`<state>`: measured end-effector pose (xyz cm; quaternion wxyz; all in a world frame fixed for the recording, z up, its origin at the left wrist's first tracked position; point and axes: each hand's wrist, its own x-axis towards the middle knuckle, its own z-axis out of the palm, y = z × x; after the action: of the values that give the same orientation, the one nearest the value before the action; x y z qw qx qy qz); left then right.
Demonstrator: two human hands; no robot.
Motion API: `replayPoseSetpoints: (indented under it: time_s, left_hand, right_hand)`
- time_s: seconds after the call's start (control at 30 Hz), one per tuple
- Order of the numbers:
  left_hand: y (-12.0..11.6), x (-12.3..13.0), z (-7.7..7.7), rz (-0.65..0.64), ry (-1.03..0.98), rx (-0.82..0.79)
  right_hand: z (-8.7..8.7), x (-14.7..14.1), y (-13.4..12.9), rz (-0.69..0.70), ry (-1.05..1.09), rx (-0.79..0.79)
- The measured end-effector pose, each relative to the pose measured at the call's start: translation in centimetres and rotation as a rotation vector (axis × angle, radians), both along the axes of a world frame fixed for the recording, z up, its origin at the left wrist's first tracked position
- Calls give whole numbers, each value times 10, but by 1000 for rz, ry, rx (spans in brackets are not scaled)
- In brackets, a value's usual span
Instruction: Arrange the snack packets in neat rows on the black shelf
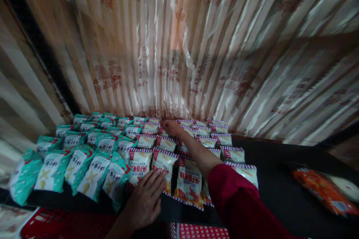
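We lean over a black shelf (270,168) with both hands among snack packets set out in rows. Our left hand (148,198) lies at the front edge, fingers extended and close together, the fingertips over the lower part of a front cream packet (165,158) with a red-and-blue striped edge; this hand is not closed around anything. Our right hand (171,127) reaches deep to the back rows of cream packets, just in front of the striped sheet (168,44) that hangs behind the shelf. Its fingers bend down among the packets, and we cannot tell whether they grip one. The right forearm slants across several cream packets, its red sleeve (238,194) pushed toward the elbow. Another cream packet (189,181) leans just right of the left hand, apart from the one under the fingertips. On our left, teal packets (94,173) fill their own rows, next to the cream ones. Well apart on the right, an orange packet (322,190) lies flat beside a pale packet (346,187). Below the shelf we see a red basket (42,224) and, nearer the middle, a red-and-white checked surface (203,231).
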<state>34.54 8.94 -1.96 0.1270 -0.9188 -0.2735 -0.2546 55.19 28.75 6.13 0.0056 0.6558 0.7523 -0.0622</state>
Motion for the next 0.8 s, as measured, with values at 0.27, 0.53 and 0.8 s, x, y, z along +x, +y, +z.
replayPoseSetpoints:
  time_s: [0.27, 0.53, 0.8]
  left_hand:
    - [0, 0, 0, -1, -4, -17]
    - [1, 0, -2, -7, 7, -36]
    - [1, 0, -2, -2, 6, -58]
  right_hand:
    - [-2, 1, 0, 25, 14, 17]
    - [8, 15, 6, -44, 6, 69]
    - [14, 22, 10, -119, -85, 63]
